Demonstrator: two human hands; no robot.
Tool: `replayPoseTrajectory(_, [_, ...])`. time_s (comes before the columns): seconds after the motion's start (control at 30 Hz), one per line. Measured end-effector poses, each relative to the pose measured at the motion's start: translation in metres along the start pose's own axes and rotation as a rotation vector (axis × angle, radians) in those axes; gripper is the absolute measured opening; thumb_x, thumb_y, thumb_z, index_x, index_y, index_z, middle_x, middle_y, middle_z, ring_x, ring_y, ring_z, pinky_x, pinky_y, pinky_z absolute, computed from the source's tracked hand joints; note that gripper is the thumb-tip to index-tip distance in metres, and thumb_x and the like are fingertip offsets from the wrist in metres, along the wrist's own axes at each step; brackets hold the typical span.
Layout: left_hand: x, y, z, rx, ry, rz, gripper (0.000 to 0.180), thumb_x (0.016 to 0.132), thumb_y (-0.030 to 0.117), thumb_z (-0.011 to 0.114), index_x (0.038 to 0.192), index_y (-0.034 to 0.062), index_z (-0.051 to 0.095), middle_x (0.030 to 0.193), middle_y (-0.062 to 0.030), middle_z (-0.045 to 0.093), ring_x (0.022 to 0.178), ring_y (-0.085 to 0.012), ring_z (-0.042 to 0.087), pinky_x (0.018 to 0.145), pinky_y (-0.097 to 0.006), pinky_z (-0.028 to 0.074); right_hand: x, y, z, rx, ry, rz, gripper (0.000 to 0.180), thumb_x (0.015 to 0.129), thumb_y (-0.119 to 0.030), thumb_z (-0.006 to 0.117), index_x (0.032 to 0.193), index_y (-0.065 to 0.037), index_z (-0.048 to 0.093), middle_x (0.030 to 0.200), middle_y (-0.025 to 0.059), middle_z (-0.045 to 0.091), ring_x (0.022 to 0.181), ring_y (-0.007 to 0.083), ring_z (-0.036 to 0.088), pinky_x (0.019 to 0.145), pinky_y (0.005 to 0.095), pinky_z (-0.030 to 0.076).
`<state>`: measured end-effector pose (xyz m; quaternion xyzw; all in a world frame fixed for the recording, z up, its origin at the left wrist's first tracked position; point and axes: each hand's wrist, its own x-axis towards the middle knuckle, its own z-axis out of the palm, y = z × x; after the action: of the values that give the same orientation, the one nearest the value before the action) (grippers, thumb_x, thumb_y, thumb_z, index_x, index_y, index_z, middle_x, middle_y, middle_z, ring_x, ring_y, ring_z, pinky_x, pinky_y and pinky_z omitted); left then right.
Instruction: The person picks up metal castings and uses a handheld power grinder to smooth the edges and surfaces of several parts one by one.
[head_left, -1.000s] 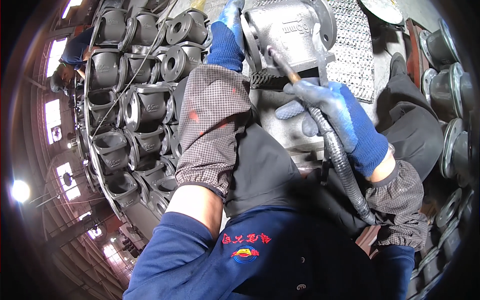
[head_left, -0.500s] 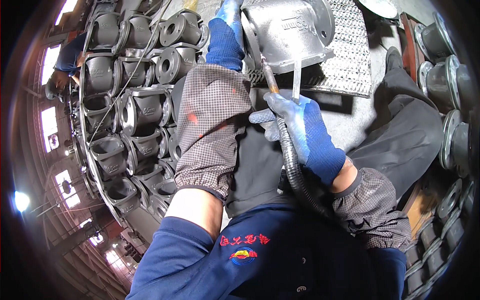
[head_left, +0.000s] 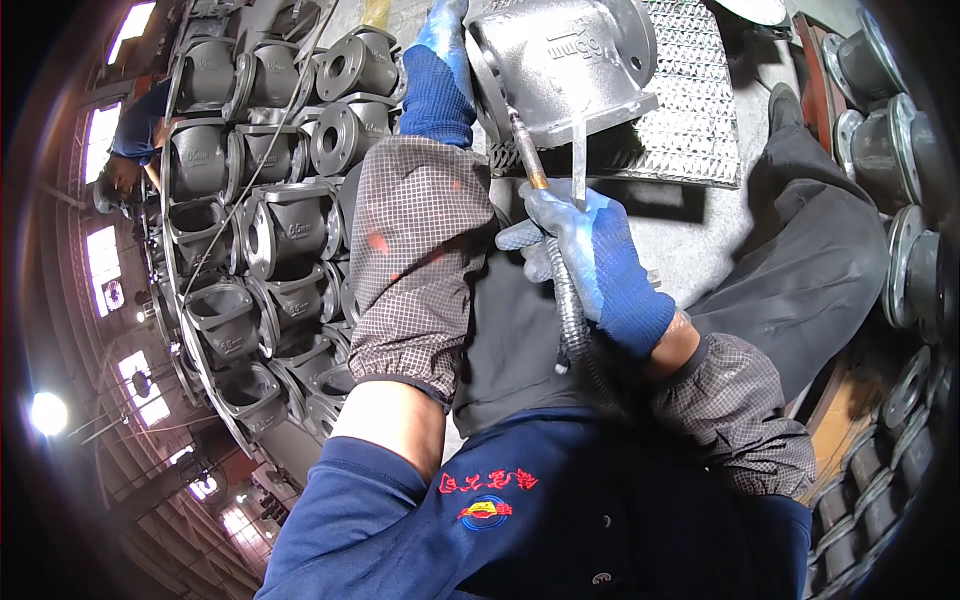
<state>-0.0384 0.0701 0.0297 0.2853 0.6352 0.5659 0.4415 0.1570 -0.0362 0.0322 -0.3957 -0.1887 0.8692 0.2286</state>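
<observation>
A grey cast-metal valve body (head_left: 560, 75) with round flanges lies on a textured metal plate (head_left: 695, 110) at the top. Beside its left flange is my left hand (head_left: 443, 45) in a blue glove; the picture's upper edge cuts off the fingers. My right hand (head_left: 590, 240), also gloved, is closed around a slim rod-shaped tool (head_left: 528, 150) with a brass-coloured section and a dark ribbed hose (head_left: 570, 310). The tool's tip meets the lower edge of the left flange. A flat pale metal strip (head_left: 579, 165) runs from my right hand up to the casting.
Several similar castings (head_left: 290, 225) stand stacked in rows on the left, with a thin cable (head_left: 235, 200) across them. More flanged castings (head_left: 880, 160) line the right side. Another person (head_left: 135, 150) bends at the far left. My leg (head_left: 800, 260) stretches out at right.
The view has shifted slightly, moving the casting and both hands a little left and up in the picture. My right hand keeps its hold on the tool, whose tip stays at the flange.
</observation>
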Motion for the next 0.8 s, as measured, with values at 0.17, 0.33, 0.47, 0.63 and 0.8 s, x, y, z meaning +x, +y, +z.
replayPoseTrajectory(0.17, [-0.009,0.011,0.013,-0.036,0.065,-0.048,0.046,0.086,0.042,0.056,0.11,0.0029,0.053,0.087,-0.0121,0.062,0.07,-0.0249,0.064,0.061,-0.039,0.056,0.007,0.024,-0.006,-0.063,0.039,-0.084,0.021,0.092,-0.018,0.055,0.099,0.002,0.055,0.072,0.009,0.06,0.043,0.0099,0.051,0.038,0.0232,0.041])
replayPoseTrajectory(0.33, [-0.024,0.019,0.009,-0.24,-0.174,-0.147,0.047,0.086,0.043,0.056,0.109,0.0026,0.053,0.085,-0.0107,0.061,0.07,-0.0251,0.063,0.061,-0.041,0.056,0.008,0.03,-0.012,-0.092,0.059,-0.088,0.024,0.093,-0.017,0.054,0.109,0.001,0.052,0.07,0.0073,0.059,0.043,0.0085,0.048,0.04,0.0225,0.04])
replayPoseTrajectory(0.47, [-0.023,0.02,0.006,-0.205,-0.185,-0.127,0.048,0.086,0.044,0.056,0.11,0.0032,0.052,0.084,-0.0104,0.06,0.069,-0.025,0.063,0.06,-0.04,0.055,0.011,0.037,-0.01,-0.062,0.063,-0.082,0.027,0.093,-0.016,0.052,0.115,0.0,0.051,0.071,0.0047,0.058,0.045,0.0068,0.046,0.039,0.0227,0.038])
replayPoseTrajectory(0.63, [-0.021,0.014,0.013,-0.206,-0.207,-0.127,0.048,0.086,0.044,0.056,0.113,0.004,0.051,0.086,-0.0111,0.06,0.069,-0.0251,0.063,0.06,-0.039,0.055,0.019,0.044,-0.02,-0.07,0.024,-0.079,0.033,0.093,-0.015,0.051,0.123,0.0,0.047,0.078,0.0057,0.06,0.052,0.007,0.05,0.04,0.0225,0.039])
replayPoseTrajectory(0.8, [0.002,-0.001,0.003,0.028,0.077,0.023,0.054,0.085,0.045,0.056,0.119,0.0029,0.048,0.089,-0.0143,0.061,0.072,-0.0262,0.064,0.059,-0.04,0.056,0.013,0.041,-0.005,-0.04,0.033,-0.103,0.034,0.093,-0.015,0.051,0.124,0.0,0.047,0.088,0.0072,0.062,0.057,0.0087,0.056,0.041,0.0229,0.042])
